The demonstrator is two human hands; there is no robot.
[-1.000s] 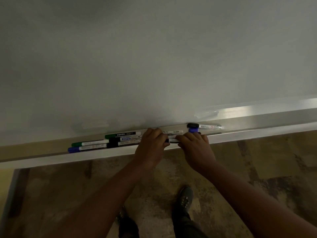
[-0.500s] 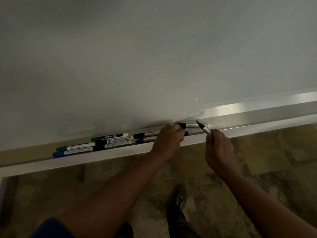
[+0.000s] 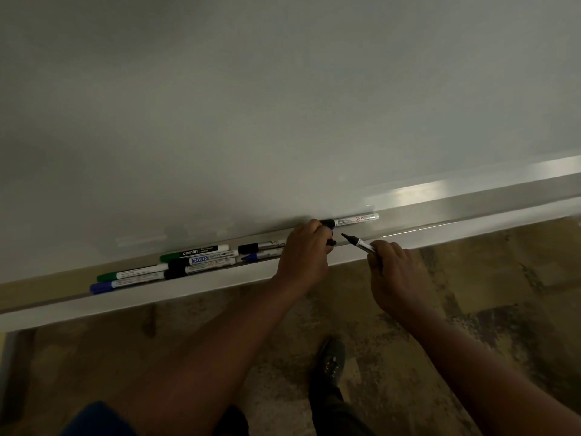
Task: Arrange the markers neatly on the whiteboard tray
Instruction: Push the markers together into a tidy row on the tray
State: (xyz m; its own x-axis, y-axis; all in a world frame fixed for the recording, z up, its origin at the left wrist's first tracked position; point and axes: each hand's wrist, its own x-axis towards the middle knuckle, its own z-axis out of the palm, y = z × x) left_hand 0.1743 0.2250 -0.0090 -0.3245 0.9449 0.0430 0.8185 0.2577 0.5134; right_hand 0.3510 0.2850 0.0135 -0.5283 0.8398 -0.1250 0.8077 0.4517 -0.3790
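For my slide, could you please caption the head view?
Right hand holds an uncapped marker; left hand holds its cap.

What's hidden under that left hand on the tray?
The left hand covers the ends of two markers lying in the tray. A small dark piece, maybe a cap, shows at its fingers. The rest beneath is covered.

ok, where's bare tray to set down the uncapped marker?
Free: the tray right of the black-capped marker, out to the frame edge. Also a short bare run left of the blue-capped marker. Crowded: the overlapping marker cluster left of the left hand. The right hand holds the uncapped marker.
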